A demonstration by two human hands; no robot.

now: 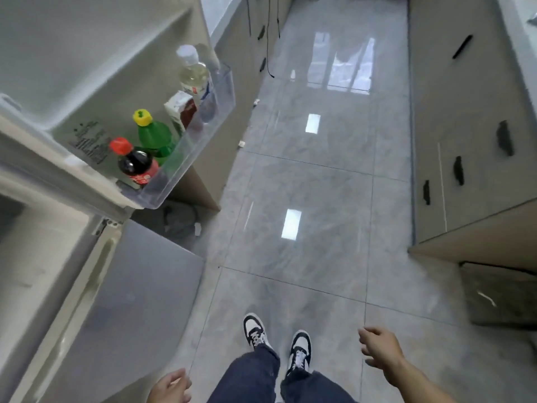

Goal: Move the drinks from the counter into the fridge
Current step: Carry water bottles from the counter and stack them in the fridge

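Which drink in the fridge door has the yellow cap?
The green bottle, second from the near end of the door shelf. The dark bottle has a red cap, the clear bottle a white one.

Glossy tiled floor (319, 184); seemingly clear-plastic door shelf (180, 170)

Left hand (171, 386) held low with fingers loosely curled, right hand (379, 349) extended forward, fingers relaxed, nothing held.

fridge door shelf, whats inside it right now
The clear door shelf holds four drinks in a row: a dark red-capped bottle, a green yellow-capped bottle, a carton and a pale white-capped bottle. Their bases are blurred behind the shelf's front wall.
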